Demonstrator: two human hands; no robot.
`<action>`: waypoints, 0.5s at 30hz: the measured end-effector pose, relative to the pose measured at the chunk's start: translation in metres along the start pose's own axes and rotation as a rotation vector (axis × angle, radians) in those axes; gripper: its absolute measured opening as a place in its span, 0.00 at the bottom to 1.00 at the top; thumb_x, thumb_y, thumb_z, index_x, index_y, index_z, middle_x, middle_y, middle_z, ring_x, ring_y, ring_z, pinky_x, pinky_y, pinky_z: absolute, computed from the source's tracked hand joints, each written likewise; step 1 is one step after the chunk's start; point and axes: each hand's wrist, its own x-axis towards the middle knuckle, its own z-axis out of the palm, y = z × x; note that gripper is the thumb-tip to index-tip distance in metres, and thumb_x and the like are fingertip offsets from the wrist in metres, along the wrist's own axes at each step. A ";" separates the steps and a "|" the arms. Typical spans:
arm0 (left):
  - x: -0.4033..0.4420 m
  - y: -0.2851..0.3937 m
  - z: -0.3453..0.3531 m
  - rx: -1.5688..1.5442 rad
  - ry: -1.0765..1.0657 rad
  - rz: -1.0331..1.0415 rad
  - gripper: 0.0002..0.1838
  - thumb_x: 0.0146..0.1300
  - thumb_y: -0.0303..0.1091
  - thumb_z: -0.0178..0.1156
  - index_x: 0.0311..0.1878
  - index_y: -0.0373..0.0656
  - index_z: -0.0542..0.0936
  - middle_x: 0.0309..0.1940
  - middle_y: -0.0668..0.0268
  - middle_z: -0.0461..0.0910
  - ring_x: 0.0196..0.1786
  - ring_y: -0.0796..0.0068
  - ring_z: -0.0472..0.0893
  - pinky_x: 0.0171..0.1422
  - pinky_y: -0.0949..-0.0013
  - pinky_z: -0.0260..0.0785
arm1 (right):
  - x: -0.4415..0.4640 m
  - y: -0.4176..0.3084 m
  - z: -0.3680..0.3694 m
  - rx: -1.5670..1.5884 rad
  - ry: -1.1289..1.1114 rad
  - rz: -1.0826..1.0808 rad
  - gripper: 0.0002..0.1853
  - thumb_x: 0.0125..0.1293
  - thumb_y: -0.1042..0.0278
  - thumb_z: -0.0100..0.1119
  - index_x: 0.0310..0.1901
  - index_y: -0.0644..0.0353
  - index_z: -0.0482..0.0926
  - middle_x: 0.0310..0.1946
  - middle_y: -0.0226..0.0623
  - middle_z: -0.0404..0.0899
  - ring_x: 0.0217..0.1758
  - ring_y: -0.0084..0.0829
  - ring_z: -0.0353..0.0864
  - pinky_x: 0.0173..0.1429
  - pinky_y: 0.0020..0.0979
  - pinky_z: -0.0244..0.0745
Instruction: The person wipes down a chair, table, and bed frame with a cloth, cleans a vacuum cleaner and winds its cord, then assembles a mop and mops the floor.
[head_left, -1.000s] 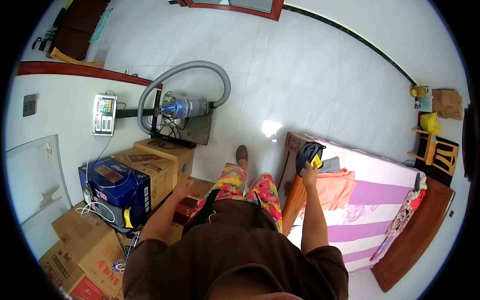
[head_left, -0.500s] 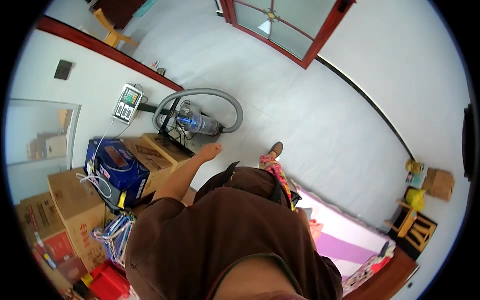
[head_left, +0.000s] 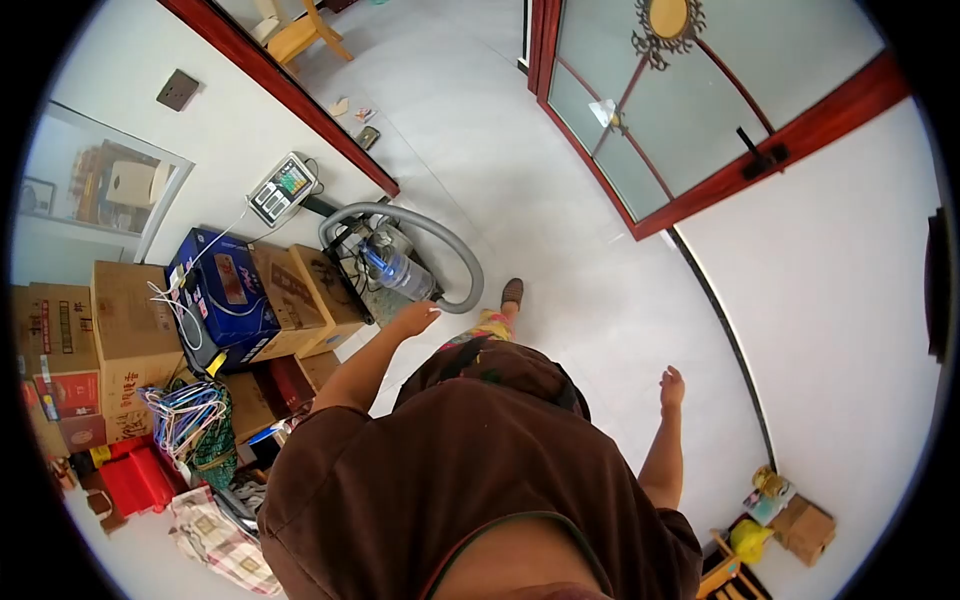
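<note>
My left hand is held out ahead on the left with its fingers curled in, and I see no object in it. Just beyond it in the view is a vacuum cleaner with a clear, blue-trimmed body and a grey hose looping over it; I cannot tell any contact. Out to the right, my right hand hangs over the pale floor with loosely bent fingers partly apart. It holds nothing. One foot in a brown shoe shows ahead of my body.
Left, along the wall, stand cardboard boxes, a blue box, a scale display and a bundle of hangers. A glass door with a red frame stands ajar ahead. A yellow bag sits at lower right.
The view has moved forward and turned, bringing the glass door closer. My right hand has come into sight on the right. The bed on the right has left the view.
</note>
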 end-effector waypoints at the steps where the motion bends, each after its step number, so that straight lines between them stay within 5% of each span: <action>1: 0.003 -0.008 -0.008 0.037 -0.054 -0.017 0.23 0.68 0.50 0.53 0.52 0.41 0.79 0.48 0.51 0.82 0.52 0.47 0.79 0.57 0.53 0.70 | 0.027 0.017 0.015 -0.034 -0.063 -0.050 0.20 0.66 0.62 0.57 0.57 0.61 0.77 0.27 0.35 0.80 0.31 0.27 0.77 0.38 0.32 0.73; 6: 0.050 -0.063 -0.046 0.215 -0.279 -0.253 0.20 0.70 0.47 0.48 0.52 0.42 0.79 0.50 0.56 0.81 0.55 0.49 0.78 0.61 0.52 0.69 | 0.040 -0.047 0.078 -0.378 -0.353 -0.241 0.19 0.65 0.57 0.60 0.55 0.56 0.79 0.38 0.42 0.86 0.41 0.41 0.84 0.47 0.40 0.78; 7: 0.052 -0.040 -0.073 0.062 -0.072 -0.306 0.21 0.67 0.49 0.53 0.49 0.40 0.80 0.48 0.50 0.81 0.51 0.47 0.80 0.57 0.51 0.70 | 0.046 -0.047 0.091 -0.359 -0.417 -0.283 0.19 0.65 0.57 0.60 0.55 0.57 0.80 0.40 0.44 0.85 0.44 0.43 0.84 0.49 0.40 0.78; 10: 0.132 -0.115 -0.081 0.627 -0.204 0.111 0.22 0.67 0.50 0.53 0.50 0.40 0.80 0.49 0.49 0.81 0.51 0.48 0.80 0.57 0.50 0.70 | 0.053 -0.095 0.114 -0.229 -0.521 -0.221 0.19 0.67 0.57 0.58 0.54 0.59 0.80 0.45 0.47 0.85 0.49 0.46 0.83 0.54 0.40 0.77; 11: 0.148 -0.115 -0.095 0.455 -0.097 0.030 0.22 0.67 0.50 0.54 0.51 0.40 0.79 0.49 0.49 0.81 0.51 0.48 0.80 0.57 0.51 0.70 | 0.051 -0.124 0.109 -0.339 -0.528 -0.326 0.20 0.68 0.57 0.57 0.56 0.60 0.79 0.46 0.47 0.84 0.52 0.45 0.82 0.56 0.40 0.76; 15: 0.211 -0.014 -0.203 0.043 0.216 -0.276 0.26 0.68 0.51 0.53 0.59 0.42 0.75 0.48 0.52 0.82 0.51 0.49 0.80 0.57 0.53 0.71 | 0.102 -0.131 0.109 -0.304 -0.559 -0.201 0.22 0.67 0.56 0.58 0.59 0.58 0.77 0.40 0.44 0.85 0.43 0.39 0.85 0.49 0.37 0.78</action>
